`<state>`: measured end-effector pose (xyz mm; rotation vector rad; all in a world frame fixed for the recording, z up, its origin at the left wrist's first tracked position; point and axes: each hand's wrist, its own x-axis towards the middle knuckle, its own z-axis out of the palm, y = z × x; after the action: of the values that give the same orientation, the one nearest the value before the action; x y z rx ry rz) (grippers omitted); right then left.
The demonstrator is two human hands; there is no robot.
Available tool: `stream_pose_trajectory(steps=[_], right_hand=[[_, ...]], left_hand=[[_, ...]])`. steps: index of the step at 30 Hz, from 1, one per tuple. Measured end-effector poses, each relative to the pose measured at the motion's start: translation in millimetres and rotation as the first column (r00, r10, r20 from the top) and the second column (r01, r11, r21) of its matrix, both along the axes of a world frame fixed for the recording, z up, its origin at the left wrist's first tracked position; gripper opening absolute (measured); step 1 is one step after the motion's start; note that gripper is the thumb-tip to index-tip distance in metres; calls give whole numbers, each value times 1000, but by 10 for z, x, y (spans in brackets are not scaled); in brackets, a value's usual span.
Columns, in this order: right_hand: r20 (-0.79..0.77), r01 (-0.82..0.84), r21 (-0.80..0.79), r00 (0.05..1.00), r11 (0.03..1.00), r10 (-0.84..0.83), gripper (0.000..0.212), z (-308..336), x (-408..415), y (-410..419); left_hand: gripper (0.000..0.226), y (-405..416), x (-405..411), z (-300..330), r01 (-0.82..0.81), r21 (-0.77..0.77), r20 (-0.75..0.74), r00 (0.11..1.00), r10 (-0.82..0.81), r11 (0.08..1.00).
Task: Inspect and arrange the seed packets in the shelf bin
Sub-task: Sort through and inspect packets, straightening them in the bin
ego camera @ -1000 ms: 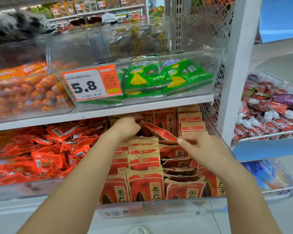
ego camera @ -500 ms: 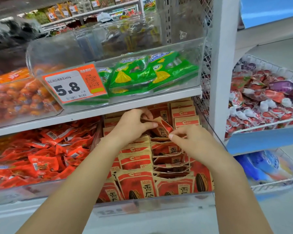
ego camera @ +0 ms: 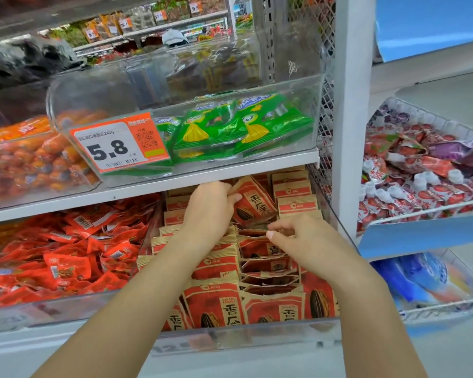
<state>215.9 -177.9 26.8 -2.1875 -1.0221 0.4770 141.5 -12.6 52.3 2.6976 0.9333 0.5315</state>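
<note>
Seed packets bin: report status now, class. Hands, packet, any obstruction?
Left hand grips tilted seed packet. Right hand pinches a packet top in the bin. Upper shelf close overhead.

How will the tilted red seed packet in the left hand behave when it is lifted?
The tilted seed packet looks like creased paper, so it probably bends rather than stays stiff. The left hand holds it by one edge, so it seems light. Its matte surface likely is not slippery.

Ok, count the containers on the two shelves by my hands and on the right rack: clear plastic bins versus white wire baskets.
Clear plastic bins: 4
White wire baskets: 2
Total: 6
</note>
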Motion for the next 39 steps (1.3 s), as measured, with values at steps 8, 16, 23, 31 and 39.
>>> stream_pose_trajectory(steps=[8,16,23,31,39], right_hand=[[-2,0,-17,1000,1000,0,34,-5,-16,41],[20,4,-21,1000,1000,-4,33,-16,-12,62],[26,3,-31,1000,1000,-2,33,22,-35,61],[30,0,-20,1000,1000,0,37,3,-31,38],[22,-15,-25,1000,1000,15,39,9,-26,37]], left_hand=[[22,-116,-144,-93,138,372,-171,982,-79,918],[25,-64,37,-107,150,241,-199,975,-103,959],[16,45,382,-41,121,153,-355,933,-60,981],[40,130,605,-217,-17,-90,-367,930,-17,996],[36,85,542,-158,-163,-2,-268,951,156,987]])
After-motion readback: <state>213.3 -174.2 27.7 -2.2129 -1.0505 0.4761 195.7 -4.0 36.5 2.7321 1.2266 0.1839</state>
